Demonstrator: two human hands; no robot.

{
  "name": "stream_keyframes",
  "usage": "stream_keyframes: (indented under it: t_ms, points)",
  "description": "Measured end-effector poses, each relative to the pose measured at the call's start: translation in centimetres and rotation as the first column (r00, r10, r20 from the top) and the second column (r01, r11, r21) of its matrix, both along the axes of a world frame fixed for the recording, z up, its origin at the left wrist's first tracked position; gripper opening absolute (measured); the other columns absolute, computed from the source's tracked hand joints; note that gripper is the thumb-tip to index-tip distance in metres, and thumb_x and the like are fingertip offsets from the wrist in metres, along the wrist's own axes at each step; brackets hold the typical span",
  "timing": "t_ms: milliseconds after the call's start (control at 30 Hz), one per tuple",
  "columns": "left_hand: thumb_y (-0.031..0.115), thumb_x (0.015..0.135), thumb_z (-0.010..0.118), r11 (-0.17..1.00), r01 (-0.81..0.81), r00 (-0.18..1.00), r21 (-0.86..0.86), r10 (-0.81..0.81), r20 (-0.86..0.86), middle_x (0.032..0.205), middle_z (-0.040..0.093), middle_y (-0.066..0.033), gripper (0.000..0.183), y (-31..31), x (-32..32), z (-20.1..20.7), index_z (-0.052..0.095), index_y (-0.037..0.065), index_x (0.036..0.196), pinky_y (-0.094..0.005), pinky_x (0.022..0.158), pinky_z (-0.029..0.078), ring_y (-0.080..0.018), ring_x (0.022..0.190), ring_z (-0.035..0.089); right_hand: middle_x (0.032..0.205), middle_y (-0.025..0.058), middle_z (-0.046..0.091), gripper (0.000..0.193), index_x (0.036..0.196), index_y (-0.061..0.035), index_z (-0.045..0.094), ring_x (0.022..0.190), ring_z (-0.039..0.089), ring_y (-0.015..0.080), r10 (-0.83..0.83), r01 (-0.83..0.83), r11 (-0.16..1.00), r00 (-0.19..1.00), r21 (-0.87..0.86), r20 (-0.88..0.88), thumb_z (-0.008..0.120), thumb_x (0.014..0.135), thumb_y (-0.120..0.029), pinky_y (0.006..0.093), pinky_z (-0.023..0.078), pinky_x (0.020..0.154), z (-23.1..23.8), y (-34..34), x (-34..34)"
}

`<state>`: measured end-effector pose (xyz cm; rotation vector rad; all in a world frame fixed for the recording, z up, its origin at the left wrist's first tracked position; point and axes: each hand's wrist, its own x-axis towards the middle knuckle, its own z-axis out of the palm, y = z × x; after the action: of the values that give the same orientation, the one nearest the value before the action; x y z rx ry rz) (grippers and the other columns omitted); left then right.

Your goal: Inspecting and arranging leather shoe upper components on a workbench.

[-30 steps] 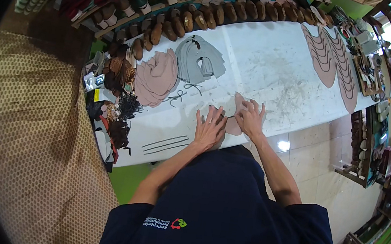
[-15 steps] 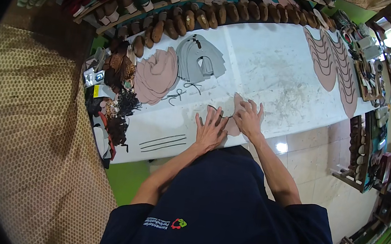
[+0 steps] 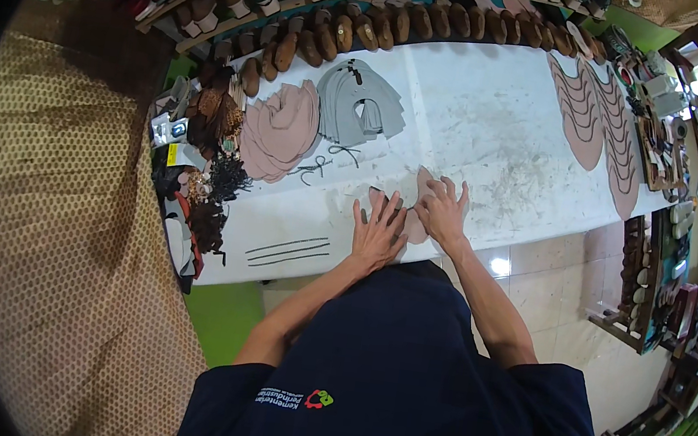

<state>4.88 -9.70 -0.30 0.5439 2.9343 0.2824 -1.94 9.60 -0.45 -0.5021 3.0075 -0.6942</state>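
A flat, pinkish sole-shaped piece [image 3: 415,229] lies near the front edge of the table, partly hidden beneath my hands. On its left side my left hand [image 3: 378,236] rests with fingers spread, over a second pinkish piece [image 3: 376,194] whose tip shows past the fingers. My right hand [image 3: 444,216] presses on the right side of the sole-shaped piece, fingers bent but apart, thumb toward the left hand. Between the two hands a thin dark strip [image 3: 411,209] crosses the piece; its ends are hidden. Three dark strips [image 3: 287,251] lie side by side to the left.
Stacks of pink pieces [image 3: 281,131] and grey pieces [image 3: 359,105] lie at the back left, by loose dark strips [image 3: 313,169]. Two pink rows with wavy dark strips [image 3: 576,116] lie right. Wooden shoe lasts [image 3: 384,29] line the far edge; clutter [image 3: 218,174] fills the left end.
The view has shifted slightly, so the table's things sit a little differently. Both hands stay almost in place on the pink piece, with only small finger movement.
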Motion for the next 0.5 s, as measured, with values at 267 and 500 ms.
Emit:
stream_keyframes:
  t_ms: [267, 500]
  points:
    - [0.049, 0.1, 0.06, 0.999, 0.023, 0.999, -0.023, -0.024, -0.041, 0.175, 0.021, -0.0079, 0.06, -0.1, -0.6, 0.5, 0.054, 0.021, 0.153, -0.0779, 0.116, 0.013, -0.0349, 0.16, 0.02, 0.132, 0.0065, 0.065, 0.02, 0.084, -0.0117, 0.08, 0.141, 0.046, 0.0333, 0.022, -0.018, 0.998, 0.997, 0.059, -0.078, 0.072, 0.088, -0.029, 0.0715, 0.016, 0.119, -0.6, -0.2, -0.2]
    - [0.049, 0.101, 0.059, 0.996, -0.064, 0.997, 0.054, 0.066, -0.031, 0.176, 0.02, -0.0079, 0.059, 0.9, 0.2, 0.5, 0.054, 0.022, 0.153, -0.0787, 0.116, 0.008, -0.0351, 0.162, 0.015, 0.131, 0.0064, 0.066, 0.02, 0.084, -0.0116, 0.08, 0.139, 0.048, 0.0328, 0.027, -0.023, 0.999, 0.996, 0.049, -0.085, 0.072, 0.088, -0.03, 0.0718, 0.017, 0.119, -0.4, 0.1, -0.2]
